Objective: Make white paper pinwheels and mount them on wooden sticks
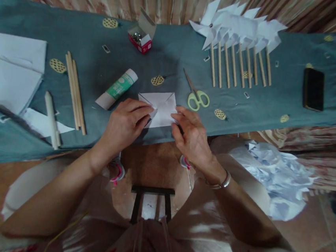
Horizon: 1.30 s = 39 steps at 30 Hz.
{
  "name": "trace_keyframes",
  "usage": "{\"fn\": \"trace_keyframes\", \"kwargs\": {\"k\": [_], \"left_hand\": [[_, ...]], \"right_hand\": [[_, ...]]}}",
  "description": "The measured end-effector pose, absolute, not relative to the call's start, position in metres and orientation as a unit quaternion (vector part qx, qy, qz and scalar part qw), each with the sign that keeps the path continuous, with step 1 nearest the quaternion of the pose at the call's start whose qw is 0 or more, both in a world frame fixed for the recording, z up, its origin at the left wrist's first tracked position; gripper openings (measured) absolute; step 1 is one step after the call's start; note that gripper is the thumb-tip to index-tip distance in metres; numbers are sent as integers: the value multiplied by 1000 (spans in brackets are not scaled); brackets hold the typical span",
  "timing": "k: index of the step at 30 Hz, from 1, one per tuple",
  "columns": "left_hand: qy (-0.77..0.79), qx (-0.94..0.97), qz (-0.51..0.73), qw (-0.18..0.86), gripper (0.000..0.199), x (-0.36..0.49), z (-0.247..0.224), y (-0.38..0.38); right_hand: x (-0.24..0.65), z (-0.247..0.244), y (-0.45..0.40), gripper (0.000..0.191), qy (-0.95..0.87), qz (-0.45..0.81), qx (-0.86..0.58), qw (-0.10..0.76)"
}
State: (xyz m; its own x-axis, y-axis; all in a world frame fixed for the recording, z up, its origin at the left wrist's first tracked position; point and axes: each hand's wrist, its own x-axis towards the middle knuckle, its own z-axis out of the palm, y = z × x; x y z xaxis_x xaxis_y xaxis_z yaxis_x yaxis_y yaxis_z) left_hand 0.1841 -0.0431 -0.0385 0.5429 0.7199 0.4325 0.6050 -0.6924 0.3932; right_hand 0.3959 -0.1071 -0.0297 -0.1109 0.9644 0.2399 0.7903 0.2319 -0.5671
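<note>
A small white paper square (162,106) with diagonal crease or cut lines lies at the table's front edge. My left hand (129,120) holds its left side, fingers bent together over the paper. On the right side, my right hand (189,132) has its fingertips on the paper's edge, fingers curled. Green-handled scissors (198,99) rest just beyond my right hand, blades pointing away. A glue stick (117,89) with a green label lies beyond my left hand. Farther back stands an open red box (140,40) with small shiny metal pieces inside.
Several white paper pinwheels (242,30) on wooden sticks lie at the back right, near a black phone (313,89). Left are wooden sticks (75,91), a white pen-like tool (51,118) and white paper sheets (10,81). Crumpled white paper (278,180) sits below the table, right.
</note>
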Motion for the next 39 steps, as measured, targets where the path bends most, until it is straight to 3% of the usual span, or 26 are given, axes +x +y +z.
{"fn": "trace_keyframes", "kwargs": {"k": [10, 19, 27, 33, 39], "left_hand": [[373, 884, 262, 107, 37, 184, -35, -48], [316, 918, 238, 35, 19, 193, -33, -53], [322, 915, 242, 40, 21, 193, -28, -56], [329, 900, 261, 114, 20, 192, -29, -61], [313, 903, 266, 126, 19, 191, -30, -64]], "right_hand": [[395, -31, -107, 25, -735, 126, -597, 294], [392, -29, -107, 25, -724, 158, -591, 319], [402, -26, -102, 37, -700, 266, -575, 331], [402, -30, -96, 14, -643, 336, -578, 374], [398, -31, -91, 9, -630, 345, -573, 394]]}}
